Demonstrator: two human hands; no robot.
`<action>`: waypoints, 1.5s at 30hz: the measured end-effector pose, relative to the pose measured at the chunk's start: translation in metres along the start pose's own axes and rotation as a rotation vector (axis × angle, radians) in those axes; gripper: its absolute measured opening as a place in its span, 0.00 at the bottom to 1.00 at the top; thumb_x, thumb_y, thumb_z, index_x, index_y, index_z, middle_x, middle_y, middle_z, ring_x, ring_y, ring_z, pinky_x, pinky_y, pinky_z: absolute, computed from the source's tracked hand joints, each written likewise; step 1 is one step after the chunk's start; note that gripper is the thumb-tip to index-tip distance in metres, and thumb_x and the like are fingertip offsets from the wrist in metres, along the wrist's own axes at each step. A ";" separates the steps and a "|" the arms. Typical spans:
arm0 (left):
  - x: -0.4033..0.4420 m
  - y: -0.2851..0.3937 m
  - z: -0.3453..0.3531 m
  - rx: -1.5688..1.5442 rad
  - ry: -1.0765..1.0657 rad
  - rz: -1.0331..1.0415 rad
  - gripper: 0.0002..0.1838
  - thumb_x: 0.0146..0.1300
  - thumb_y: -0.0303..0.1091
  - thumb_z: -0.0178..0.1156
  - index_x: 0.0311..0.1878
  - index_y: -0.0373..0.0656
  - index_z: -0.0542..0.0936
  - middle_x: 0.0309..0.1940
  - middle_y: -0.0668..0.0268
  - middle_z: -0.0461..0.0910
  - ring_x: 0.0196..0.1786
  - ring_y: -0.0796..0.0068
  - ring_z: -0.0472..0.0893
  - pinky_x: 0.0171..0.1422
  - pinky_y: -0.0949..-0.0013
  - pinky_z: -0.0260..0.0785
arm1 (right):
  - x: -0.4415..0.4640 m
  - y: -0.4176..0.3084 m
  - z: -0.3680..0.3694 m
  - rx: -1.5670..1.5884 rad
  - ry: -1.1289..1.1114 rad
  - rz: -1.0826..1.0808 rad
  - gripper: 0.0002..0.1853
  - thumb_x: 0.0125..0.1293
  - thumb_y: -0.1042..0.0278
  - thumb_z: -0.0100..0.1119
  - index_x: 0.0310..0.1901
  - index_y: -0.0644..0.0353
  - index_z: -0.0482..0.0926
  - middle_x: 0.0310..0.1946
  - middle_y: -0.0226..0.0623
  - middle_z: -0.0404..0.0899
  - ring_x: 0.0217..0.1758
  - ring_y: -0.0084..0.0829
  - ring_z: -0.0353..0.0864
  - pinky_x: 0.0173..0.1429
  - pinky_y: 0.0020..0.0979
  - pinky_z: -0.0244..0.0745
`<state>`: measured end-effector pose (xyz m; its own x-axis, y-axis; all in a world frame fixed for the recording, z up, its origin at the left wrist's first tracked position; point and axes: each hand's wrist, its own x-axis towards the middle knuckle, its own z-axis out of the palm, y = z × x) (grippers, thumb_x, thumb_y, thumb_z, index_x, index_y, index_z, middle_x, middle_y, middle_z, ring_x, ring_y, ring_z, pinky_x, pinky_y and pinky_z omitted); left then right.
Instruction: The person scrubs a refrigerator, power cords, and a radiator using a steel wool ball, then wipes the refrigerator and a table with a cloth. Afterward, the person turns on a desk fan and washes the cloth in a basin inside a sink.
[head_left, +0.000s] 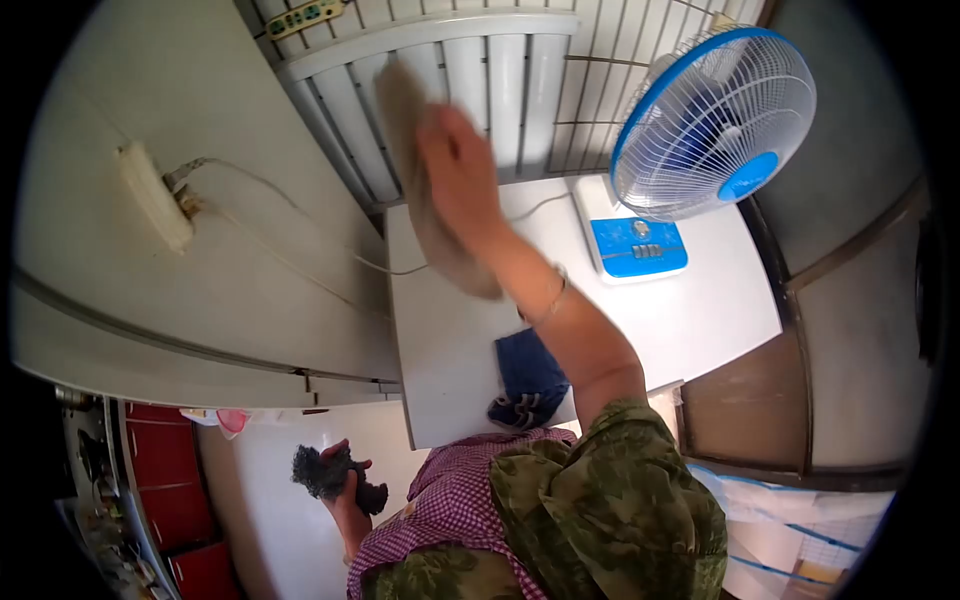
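While right hand (458, 165) holds one cloth (440, 250) — left hand (348, 508), one dark wad (322, 475).

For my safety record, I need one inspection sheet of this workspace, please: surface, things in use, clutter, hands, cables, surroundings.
Surface: white table, no spill seen; partly hidden by the arm.
Things in use: grey-brown flat piece, blurred; dark mesh-like bundle.
Clutter: blue fabric item near the table's edge.
Hands: right hand raised, gripping the flat piece; left hand holding the bundle beside the table.
Cables: cords from the power strip; one reaches the tabletop. Damage: nothing seen.
Surroundings: fan on the table, slatted white panel behind, red cabinets at lower left.
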<state>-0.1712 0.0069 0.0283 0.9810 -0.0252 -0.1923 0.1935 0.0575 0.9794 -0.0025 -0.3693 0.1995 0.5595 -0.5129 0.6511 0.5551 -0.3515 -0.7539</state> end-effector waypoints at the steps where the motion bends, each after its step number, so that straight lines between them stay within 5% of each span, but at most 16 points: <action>1: 0.002 0.009 0.014 -0.017 -0.061 -0.025 0.32 0.52 0.34 0.71 0.61 0.41 0.72 0.59 0.59 0.75 0.47 0.65 0.82 0.50 0.67 0.75 | -0.028 0.008 -0.006 -0.055 -0.055 0.026 0.10 0.70 0.67 0.51 0.45 0.65 0.75 0.32 0.35 0.74 0.38 0.24 0.71 0.46 0.28 0.69; 6: 0.056 -0.028 0.069 -0.219 -0.389 0.169 0.35 0.59 0.35 0.66 0.69 0.44 0.63 0.63 0.60 0.70 0.66 0.63 0.69 0.64 0.54 0.69 | -0.171 0.049 -0.003 0.030 -0.362 0.424 0.11 0.69 0.68 0.53 0.48 0.65 0.74 0.36 0.35 0.74 0.42 0.24 0.70 0.49 0.29 0.69; 8: 0.040 0.003 0.091 -0.240 -0.619 0.159 0.44 0.55 0.38 0.70 0.72 0.44 0.58 0.65 0.58 0.68 0.67 0.61 0.67 0.68 0.54 0.66 | -0.196 0.036 -0.002 0.328 -0.376 0.720 0.12 0.69 0.68 0.54 0.49 0.65 0.75 0.37 0.34 0.75 0.43 0.24 0.71 0.50 0.29 0.69; 9: 0.031 0.016 0.091 -0.236 -0.660 -0.036 0.47 0.53 0.39 0.72 0.73 0.44 0.55 0.65 0.56 0.67 0.67 0.60 0.68 0.68 0.55 0.65 | -0.206 0.030 0.004 0.493 -0.400 0.863 0.13 0.69 0.68 0.54 0.50 0.65 0.75 0.38 0.34 0.75 0.44 0.24 0.72 0.50 0.29 0.70; 10: 0.023 0.034 0.101 -0.226 -0.646 -0.186 0.37 0.48 0.37 0.75 0.62 0.39 0.73 0.55 0.63 0.77 0.60 0.71 0.75 0.67 0.64 0.65 | -0.214 0.027 0.010 0.416 -0.449 0.851 0.13 0.70 0.67 0.53 0.51 0.65 0.75 0.39 0.34 0.75 0.45 0.25 0.72 0.51 0.29 0.70; 12: 0.033 0.005 0.087 -0.196 -0.636 -0.282 0.30 0.52 0.27 0.72 0.61 0.39 0.74 0.53 0.65 0.78 0.54 0.70 0.78 0.60 0.67 0.72 | -0.233 0.026 0.009 0.261 -0.544 0.813 0.14 0.71 0.65 0.53 0.51 0.66 0.75 0.41 0.35 0.76 0.46 0.27 0.74 0.53 0.30 0.71; 15: 0.033 0.003 0.083 -0.175 -0.451 -0.173 0.32 0.55 0.26 0.71 0.64 0.39 0.71 0.53 0.65 0.78 0.56 0.73 0.76 0.63 0.66 0.70 | -0.231 0.038 0.011 0.045 -0.726 0.155 0.18 0.72 0.61 0.52 0.54 0.66 0.76 0.54 0.48 0.76 0.54 0.42 0.78 0.58 0.34 0.71; 18: 0.031 0.004 0.076 -0.327 -0.466 -0.210 0.30 0.55 0.25 0.69 0.62 0.39 0.73 0.54 0.64 0.78 0.59 0.72 0.75 0.66 0.66 0.67 | -0.178 0.018 0.004 -0.361 -1.025 0.129 0.15 0.72 0.62 0.54 0.49 0.66 0.80 0.43 0.41 0.84 0.45 0.39 0.85 0.47 0.32 0.77; 20: 0.019 0.025 0.069 -0.315 -0.511 -0.174 0.28 0.54 0.25 0.69 0.61 0.39 0.75 0.55 0.64 0.78 0.59 0.71 0.75 0.67 0.65 0.67 | -0.149 0.025 0.015 -0.184 -0.732 0.296 0.12 0.71 0.65 0.55 0.47 0.64 0.81 0.33 0.33 0.85 0.37 0.33 0.85 0.41 0.28 0.77; 21: 0.013 0.035 0.062 -0.309 -0.472 -0.145 0.28 0.53 0.26 0.69 0.60 0.39 0.75 0.56 0.64 0.78 0.60 0.71 0.75 0.67 0.65 0.67 | -0.128 0.024 0.025 -0.056 -0.600 0.228 0.12 0.71 0.66 0.55 0.49 0.63 0.81 0.38 0.35 0.85 0.40 0.31 0.85 0.42 0.27 0.77; 25: -0.007 0.044 0.033 -0.239 -0.358 -0.035 0.29 0.51 0.27 0.70 0.59 0.39 0.77 0.56 0.62 0.78 0.61 0.68 0.75 0.68 0.63 0.66 | -0.028 0.010 0.082 -0.289 -0.281 -0.431 0.16 0.71 0.69 0.56 0.58 0.61 0.76 0.54 0.40 0.79 0.52 0.32 0.80 0.53 0.29 0.76; 26: -0.011 0.044 0.025 -0.248 -0.346 -0.039 0.29 0.51 0.27 0.70 0.59 0.39 0.77 0.56 0.62 0.78 0.61 0.68 0.75 0.69 0.63 0.66 | 0.000 -0.011 0.092 -0.123 -0.335 -0.384 0.17 0.71 0.69 0.55 0.59 0.62 0.74 0.58 0.42 0.76 0.55 0.33 0.79 0.56 0.30 0.75; 28: -0.018 0.041 0.012 -0.229 -0.304 -0.034 0.30 0.49 0.27 0.70 0.59 0.39 0.77 0.55 0.62 0.78 0.61 0.66 0.75 0.69 0.62 0.65 | 0.029 -0.001 0.135 0.191 -0.376 -0.341 0.15 0.71 0.69 0.54 0.56 0.63 0.76 0.49 0.39 0.80 0.49 0.30 0.80 0.57 0.30 0.74; 31: -0.032 0.023 -0.009 -0.292 -0.157 -0.083 0.32 0.46 0.28 0.70 0.59 0.39 0.77 0.55 0.62 0.78 0.61 0.65 0.75 0.70 0.61 0.65 | 0.058 -0.024 0.145 0.191 -0.783 -0.041 0.11 0.71 0.68 0.55 0.49 0.64 0.79 0.38 0.36 0.81 0.39 0.25 0.78 0.45 0.27 0.73; 37: -0.062 0.044 -0.012 -0.235 0.094 -0.015 0.33 0.44 0.33 0.70 0.57 0.38 0.76 0.52 0.61 0.79 0.57 0.65 0.76 0.67 0.60 0.66 | 0.058 -0.058 0.149 0.150 -0.853 -0.126 0.10 0.69 0.65 0.60 0.37 0.65 0.79 0.24 0.31 0.79 0.26 0.19 0.69 0.30 0.26 0.64; 45: -0.064 0.065 0.004 -0.252 0.199 0.052 0.31 0.45 0.35 0.71 0.56 0.37 0.77 0.51 0.61 0.79 0.56 0.66 0.77 0.65 0.61 0.67 | 0.039 -0.085 0.158 0.094 -0.805 -0.232 0.12 0.67 0.65 0.61 0.33 0.67 0.77 0.20 0.38 0.78 0.22 0.25 0.74 0.28 0.30 0.68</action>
<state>-0.2213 0.0080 0.1041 0.9682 0.1785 -0.1751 0.1159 0.2998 0.9469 0.0696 -0.2359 0.3028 0.6732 0.2919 0.6794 0.7391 -0.2938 -0.6061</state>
